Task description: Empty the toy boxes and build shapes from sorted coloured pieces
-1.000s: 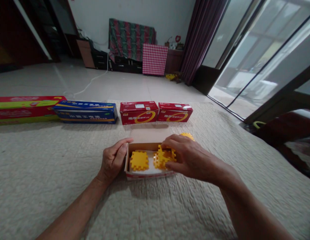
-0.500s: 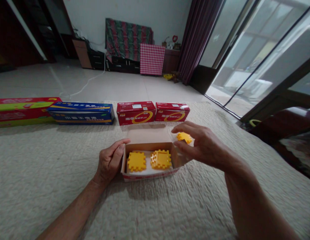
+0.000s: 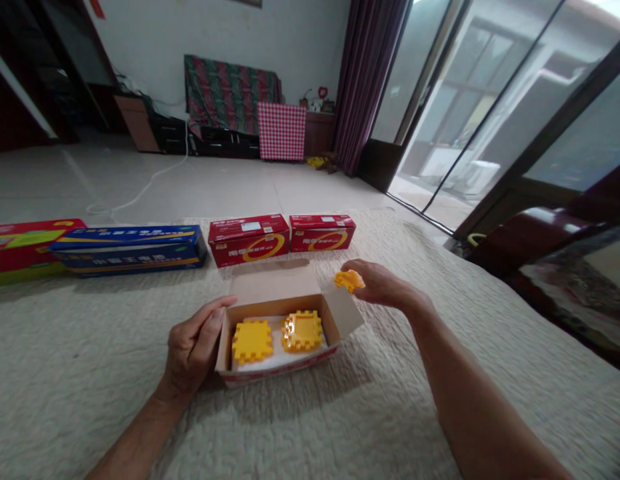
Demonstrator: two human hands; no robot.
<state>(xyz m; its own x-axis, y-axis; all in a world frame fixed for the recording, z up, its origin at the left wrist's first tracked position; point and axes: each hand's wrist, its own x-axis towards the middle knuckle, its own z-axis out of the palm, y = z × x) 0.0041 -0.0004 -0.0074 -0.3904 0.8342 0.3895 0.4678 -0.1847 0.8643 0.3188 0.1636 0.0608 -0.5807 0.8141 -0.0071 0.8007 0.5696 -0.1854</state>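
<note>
An open cardboard box point(image 3: 275, 371) stands on the quilted cover, its lid flap point(image 3: 273, 285) folded back and white lining inside. Two flat yellow interlocking foam tiles lie in it side by side: one point(image 3: 252, 341) at the left, another point(image 3: 302, 331) at the right. My left hand point(image 3: 191, 353) rests against the box's left wall and holds nothing. To the right of the box, my right hand point(image 3: 380, 285) pinches a small yellow interlocking piece point(image 3: 349, 281) at its fingertips, above the cover.
Along the far side of the cover lie two red cartons point(image 3: 249, 240), a blue carton point(image 3: 127, 250) and a long red-and-green carton point(image 3: 25, 250). A white cable point(image 3: 145, 183) crosses the tiled floor beyond. Glass doors point(image 3: 470, 113) stand at the right.
My right hand has left the tiles in the box and moved right, carrying the small yellow piece. The right tile now lies flat. The view has turned slightly, shifting the scene left.
</note>
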